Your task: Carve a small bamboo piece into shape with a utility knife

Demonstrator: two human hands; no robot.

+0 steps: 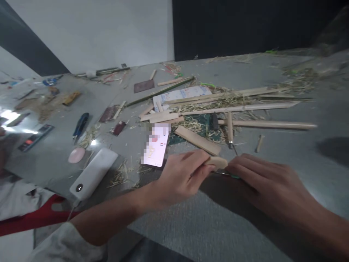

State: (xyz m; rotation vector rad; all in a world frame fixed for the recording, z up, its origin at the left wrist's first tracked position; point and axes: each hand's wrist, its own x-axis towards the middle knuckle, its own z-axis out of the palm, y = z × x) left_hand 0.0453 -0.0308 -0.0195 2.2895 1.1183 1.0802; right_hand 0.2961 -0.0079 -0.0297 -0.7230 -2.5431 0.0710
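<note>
Closely curled left fingers (198,157) around an apparently wooden piece (219,162).

We see a phone (159,147) with a lit, partly pixelated screen lying on the grey surface (231,71), and left of it a white oblong device (94,174) with a pink rounded object (76,155) just beside it. Beyond these we see a dark blue tool (81,125) and a yellow object (71,98), with a white panel (114,32) standing behind.
</note>
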